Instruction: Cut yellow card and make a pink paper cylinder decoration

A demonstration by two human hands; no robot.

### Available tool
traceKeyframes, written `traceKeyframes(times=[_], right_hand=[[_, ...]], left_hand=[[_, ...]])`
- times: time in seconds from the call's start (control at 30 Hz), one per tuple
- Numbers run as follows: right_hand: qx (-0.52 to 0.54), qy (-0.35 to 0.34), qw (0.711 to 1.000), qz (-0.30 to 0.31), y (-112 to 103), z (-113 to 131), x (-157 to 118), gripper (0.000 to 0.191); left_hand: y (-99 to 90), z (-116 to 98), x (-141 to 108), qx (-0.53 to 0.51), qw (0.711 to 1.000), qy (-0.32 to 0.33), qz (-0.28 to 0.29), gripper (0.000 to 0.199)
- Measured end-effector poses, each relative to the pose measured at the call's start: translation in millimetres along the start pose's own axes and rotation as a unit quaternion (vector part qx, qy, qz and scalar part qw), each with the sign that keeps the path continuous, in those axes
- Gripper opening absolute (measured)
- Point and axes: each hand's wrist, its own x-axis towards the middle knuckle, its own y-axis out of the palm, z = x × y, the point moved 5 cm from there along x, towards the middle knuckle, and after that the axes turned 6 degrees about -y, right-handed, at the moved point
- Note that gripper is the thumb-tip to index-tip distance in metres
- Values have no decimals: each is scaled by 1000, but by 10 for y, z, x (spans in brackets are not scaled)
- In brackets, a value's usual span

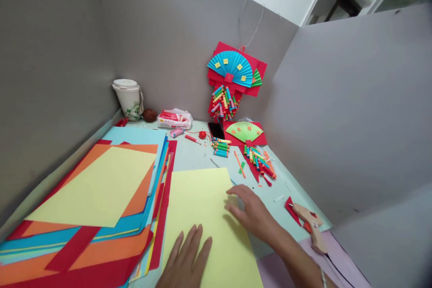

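A sheet of yellow paper (199,198) lies flat on the table in front of me. My left hand (186,258) rests on its lower part, palm down with the fingers stretched out. Over the sheet's right edge hovers my right hand (248,209), thumb and fingers apart with nothing between them. Whether its fingertips touch the paper I cannot tell. Left of the sheet sits a stack of coloured paper (135,204), topped by another yellow sheet (97,184).
A glue gun (308,220) lies at the right. Behind are rolled paper tubes (221,147), a green paper fan (245,131), a phone (216,130), a tissue pack (174,119) and a lidded cup (128,101). A blue fan decoration (232,67) hangs on the grey partition.
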Motion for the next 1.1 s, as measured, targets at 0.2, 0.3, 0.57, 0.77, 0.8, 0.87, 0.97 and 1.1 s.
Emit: traceKeyframes(times=[0.2,0.3,0.57,0.77,0.8,0.87,0.97,1.1], right_hand=[[6,-79,994,74,268,227,-701,50],[-27,-75,994,70,342,167,-814,52],[-73,-76,994,23,378,116,-724,55],[-73,-95,993,7,383,121,-696,53],[-72,-97,993,4,384,122,-695,53],[-70,-100,993,2,388,125,-694,53],[-68,-98,993,5,387,129,-692,52],[-64,-102,993,3,373,134,-679,52]], left_hand=[[-11,-64,17,15,999,3,32,93],[-64,-83,21,3,999,-6,49,97],[292,27,-148,0,1000,-3,-4,91],[445,117,-233,-9,999,-42,18,93],[450,129,-238,-12,999,-43,23,94],[449,144,-240,-20,999,-34,34,96],[369,134,-212,-20,999,-8,27,97],[25,69,-90,-6,999,4,-36,95]])
